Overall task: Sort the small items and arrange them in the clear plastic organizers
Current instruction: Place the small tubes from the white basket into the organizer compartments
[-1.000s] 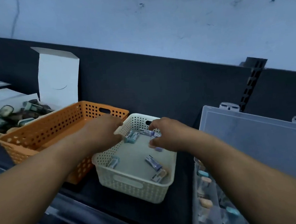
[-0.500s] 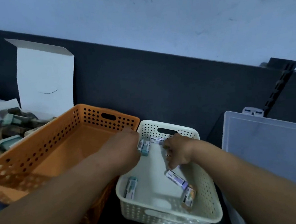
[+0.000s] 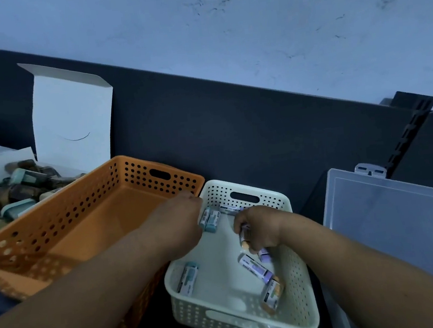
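A white perforated basket [image 3: 298,285] holds several small wrapped erasers. My right hand [image 3: 260,228] is inside it, fingers curled round an orange-tipped eraser [image 3: 244,239]. My left hand [image 3: 180,220] reaches over the basket's left rim and grips two erasers [image 3: 210,220], one teal. Loose in the basket lie a teal eraser [image 3: 188,279], a purple eraser [image 3: 256,268], an orange eraser [image 3: 271,294] and another eraser [image 3: 229,209] by the far wall. The clear plastic organizer's open lid [image 3: 400,220] stands at the right.
An empty orange basket [image 3: 87,202] sits just left of the white one, under my left forearm. A white cardboard box [image 3: 71,119] with its flap up holds many more small items [image 3: 14,186] at far left. A dark panel and wall run behind.
My view has tilted down and closer over the white basket. My right hand has drawn back from the far wall and picked up an orange-tipped eraser. My left hand stays at the two erasers.
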Action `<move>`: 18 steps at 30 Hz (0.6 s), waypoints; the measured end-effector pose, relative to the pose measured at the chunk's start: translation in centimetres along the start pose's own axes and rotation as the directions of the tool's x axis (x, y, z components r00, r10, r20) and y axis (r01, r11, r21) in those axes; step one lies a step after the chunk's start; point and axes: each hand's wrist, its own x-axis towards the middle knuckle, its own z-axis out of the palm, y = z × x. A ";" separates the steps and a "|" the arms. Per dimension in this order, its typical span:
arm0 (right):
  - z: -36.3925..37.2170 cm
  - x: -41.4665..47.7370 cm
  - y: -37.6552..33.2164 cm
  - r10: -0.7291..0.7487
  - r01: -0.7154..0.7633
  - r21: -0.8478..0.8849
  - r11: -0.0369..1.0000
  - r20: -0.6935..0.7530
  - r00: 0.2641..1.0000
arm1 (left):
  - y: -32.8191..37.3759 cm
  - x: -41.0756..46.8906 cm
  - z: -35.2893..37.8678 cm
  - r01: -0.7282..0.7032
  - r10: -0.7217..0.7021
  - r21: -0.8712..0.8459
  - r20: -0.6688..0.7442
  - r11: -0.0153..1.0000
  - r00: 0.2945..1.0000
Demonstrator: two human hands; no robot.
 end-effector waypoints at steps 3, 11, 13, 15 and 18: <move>-0.3 -0.5 0.1 -0.010 0.015 0.166 0.986 -0.031 0.999 | 0.1 -0.2 -0.1 -0.006 0.007 0.060 -0.020 0.998 1.000; -3.6 -4.0 0.7 -0.006 0.124 0.949 0.291 -0.127 0.992 | 5.3 -1.3 -2.1 0.007 -0.007 -0.260 0.002 0.966 1.000; -4.1 -5.3 0.9 0.019 0.124 0.975 0.183 -0.130 0.991 | 6.9 -1.2 -1.9 0.051 -0.043 -0.367 0.031 0.929 0.999; -4.2 -6.0 1.0 0.022 0.126 0.984 0.125 -0.130 0.991 | 7.7 -1.0 -1.6 0.057 -0.059 -0.459 0.010 0.886 0.998; -4.2 -7.2 1.8 0.048 0.135 0.990 0.043 -0.137 0.989 | 9.7 -0.7 -1.6 0.038 -0.052 -0.590 -0.007 0.807 0.999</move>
